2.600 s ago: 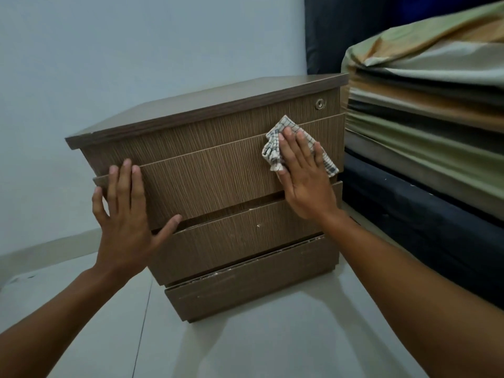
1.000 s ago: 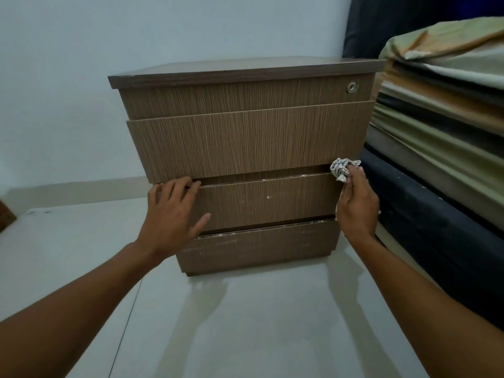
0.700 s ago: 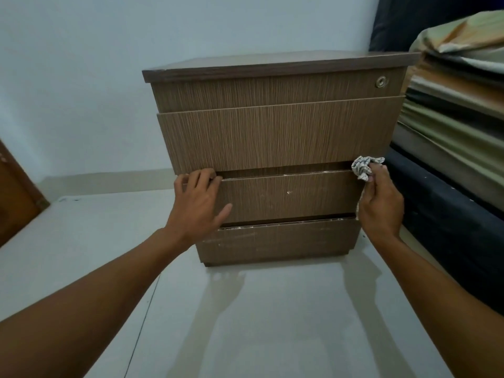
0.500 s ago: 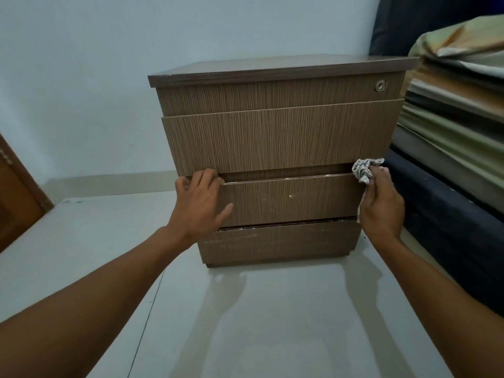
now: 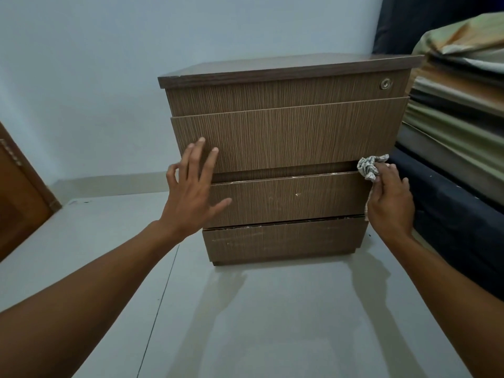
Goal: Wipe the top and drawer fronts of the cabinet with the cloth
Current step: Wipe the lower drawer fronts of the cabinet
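Observation:
A brown wood-grain cabinet [image 5: 286, 137] with three drawer fronts stands on the pale floor in front of me. A round lock [image 5: 386, 83] sits at the top right of its front. My right hand [image 5: 388, 203] grips a bunched checked cloth [image 5: 369, 167] at the right end of the middle drawer front [image 5: 294, 200], by its top edge. My left hand [image 5: 191, 192] is open with fingers spread, raised in front of the cabinet's left side, fingertips over the upper drawer front; whether it touches the wood is unclear.
A tall stack of folded bedding and mattresses [image 5: 458, 110] rises right beside the cabinet on the right. A brown wooden door [image 5: 19, 197] shows at the left edge. A pale wall [image 5: 136, 50] stands behind, and light floor tiles [image 5: 259, 309] stretch toward me.
My left hand has lifted off the middle drawer's left end and risen toward the upper drawer front, fingers spread. My right hand with the cloth has stayed at the middle drawer's right end.

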